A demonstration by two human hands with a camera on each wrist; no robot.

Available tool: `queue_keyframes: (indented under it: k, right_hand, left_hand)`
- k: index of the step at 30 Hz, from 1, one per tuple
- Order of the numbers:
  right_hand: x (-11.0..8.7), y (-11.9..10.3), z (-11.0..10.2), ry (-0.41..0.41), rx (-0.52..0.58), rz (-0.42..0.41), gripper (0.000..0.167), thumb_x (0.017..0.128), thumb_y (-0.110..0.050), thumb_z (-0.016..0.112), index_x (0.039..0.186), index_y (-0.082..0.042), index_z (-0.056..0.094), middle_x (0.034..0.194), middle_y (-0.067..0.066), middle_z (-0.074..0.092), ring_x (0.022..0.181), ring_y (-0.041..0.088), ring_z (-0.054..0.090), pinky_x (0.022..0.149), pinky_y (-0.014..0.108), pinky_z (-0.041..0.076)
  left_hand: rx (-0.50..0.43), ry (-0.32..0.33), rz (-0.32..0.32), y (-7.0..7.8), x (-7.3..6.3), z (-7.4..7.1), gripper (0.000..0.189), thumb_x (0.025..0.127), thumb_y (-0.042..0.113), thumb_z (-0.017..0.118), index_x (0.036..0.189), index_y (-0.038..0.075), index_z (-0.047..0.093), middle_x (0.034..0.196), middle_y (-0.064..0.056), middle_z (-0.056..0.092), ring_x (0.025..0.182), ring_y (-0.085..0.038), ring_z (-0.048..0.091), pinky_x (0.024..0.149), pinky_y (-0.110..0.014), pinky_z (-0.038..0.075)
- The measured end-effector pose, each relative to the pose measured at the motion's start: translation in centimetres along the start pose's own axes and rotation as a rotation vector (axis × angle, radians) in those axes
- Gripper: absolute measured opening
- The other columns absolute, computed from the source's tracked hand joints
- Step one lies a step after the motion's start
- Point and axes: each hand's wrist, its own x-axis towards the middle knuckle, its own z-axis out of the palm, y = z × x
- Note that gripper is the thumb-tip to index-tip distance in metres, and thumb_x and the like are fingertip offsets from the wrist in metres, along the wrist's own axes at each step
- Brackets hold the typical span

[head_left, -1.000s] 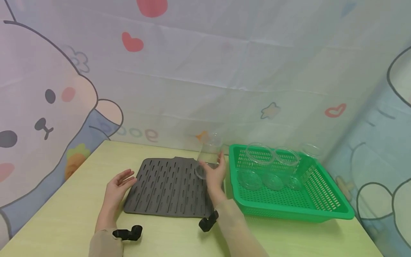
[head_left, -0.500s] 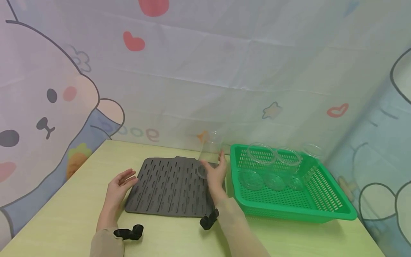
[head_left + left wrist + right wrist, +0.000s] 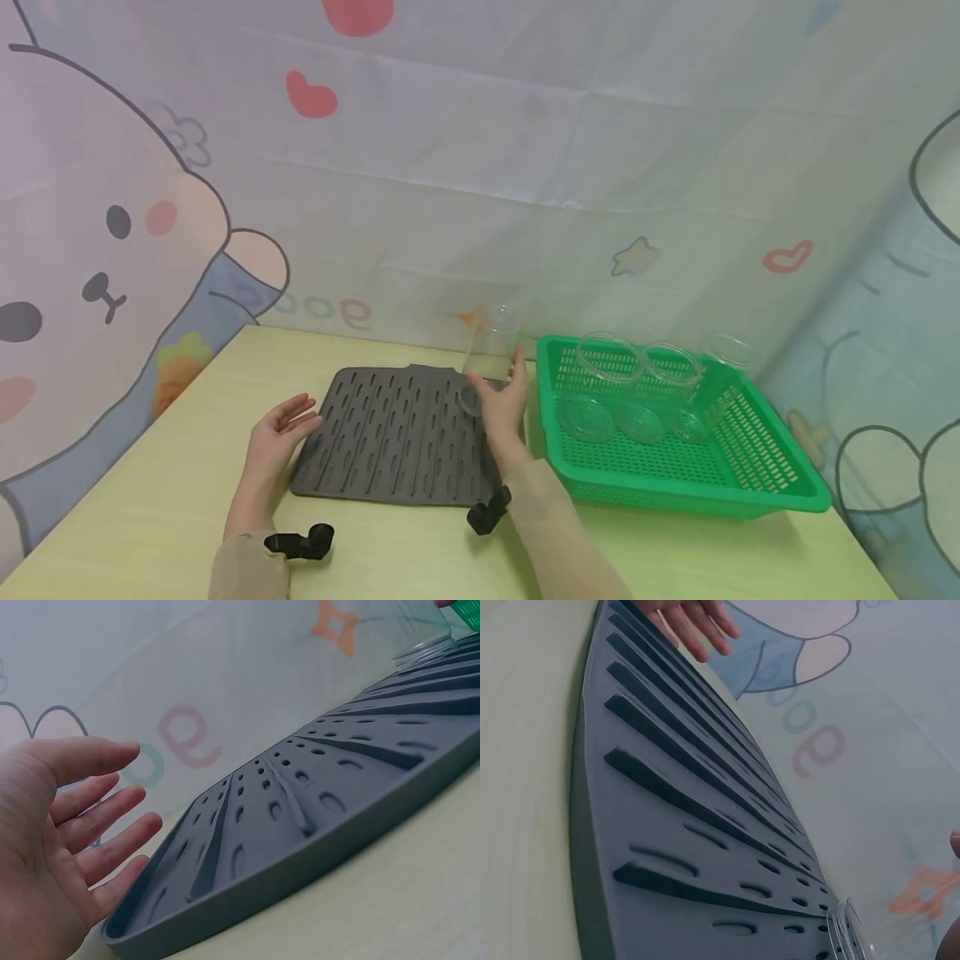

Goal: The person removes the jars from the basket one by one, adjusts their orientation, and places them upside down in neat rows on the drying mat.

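Observation:
A tall clear cup (image 3: 491, 343) stands on the back right corner of a grey slotted drying mat (image 3: 397, 442). My right hand (image 3: 504, 408) grips it low down from the right, thumb on the near side and fingers behind. The cup's ringed lower end (image 3: 424, 654) meets the mat in the left wrist view, and in the right wrist view the same rings (image 3: 849, 930) show at the mat's far edge. Beside the mat's left edge, my left hand (image 3: 273, 442) is held with its fingers loosely spread, palm toward the mat, holding nothing.
Right of the mat, a green plastic basket (image 3: 675, 492) holds several clear cups (image 3: 637, 421), standing with their round rims up. A printed cloth backdrop (image 3: 465, 167) hangs behind the pale table (image 3: 390, 550).

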Motion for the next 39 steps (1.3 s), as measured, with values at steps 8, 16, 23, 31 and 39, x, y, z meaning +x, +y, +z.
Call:
queue_keyframes:
  k: [8, 16, 23, 31, 39]
  right_hand:
    - [0.2, 0.0, 0.0, -0.002, 0.012, -0.007, 0.093, 0.081, -0.016, 0.08, 0.154, -0.002, 0.024, 0.151, 0.018, 0.038, 0.133, 0.039, 0.037, 0.109, 0.057, 0.035]
    - [0.1, -0.1, 0.0, -0.005, 0.028, 0.008, 0.093, 0.081, -0.015, 0.08, 0.154, -0.003, 0.023, 0.151, 0.018, 0.037, 0.134, 0.038, 0.036, 0.111, 0.058, 0.034]
    - [0.0, -0.3, -0.3, -0.009, 0.063, 0.025, 0.093, 0.081, -0.015, 0.08, 0.154, -0.003, 0.024, 0.153, 0.018, 0.035, 0.138, 0.038, 0.032, 0.112, 0.059, 0.032]
    - [-1.1, -0.4, -0.8, -0.006, 0.033, -0.03, 0.095, 0.084, -0.019, 0.078, 0.155, -0.005, 0.018, 0.158, 0.016, 0.026, 0.146, 0.037, 0.023, 0.119, 0.058, 0.023]
    - [-2.6, -0.8, -1.5, -0.021, 0.007, -0.12, 0.097, 0.083, -0.021, 0.079, 0.156, -0.005, 0.016, 0.159, 0.017, 0.024, 0.147, 0.036, 0.022, 0.119, 0.057, 0.022]
  left_hand:
    - [0.012, 0.001, 0.001, 0.1, -0.1, 0.0, 0.062, 0.099, 0.015, 0.057, 0.152, 0.001, 0.029, 0.152, -0.021, 0.039, 0.094, 0.02, 0.046, 0.084, 0.002, 0.042]
    - [0.004, 0.004, 0.005, 0.1, -0.1, 0.0, 0.06, 0.099, 0.013, 0.057, 0.152, 0.0, 0.029, 0.152, -0.023, 0.038, 0.091, 0.023, 0.047, 0.085, 0.001, 0.042]
    - [0.002, 0.009, -0.001, -0.1, 0.1, -0.1, 0.06, 0.1, 0.013, 0.056, 0.152, 0.001, 0.029, 0.152, -0.024, 0.038, 0.091, 0.023, 0.047, 0.085, 0.001, 0.042]
    - [0.022, 0.003, -0.008, 0.0, 0.0, 0.0, 0.06, 0.1, 0.015, 0.057, 0.152, 0.001, 0.029, 0.152, -0.023, 0.038, 0.09, 0.023, 0.045, 0.084, 0.001, 0.042]
    - [0.034, -0.002, -0.019, 0.1, 0.0, 0.0, 0.061, 0.1, 0.015, 0.056, 0.153, 0.003, 0.028, 0.153, -0.019, 0.039, 0.092, 0.021, 0.045, 0.085, 0.001, 0.041]
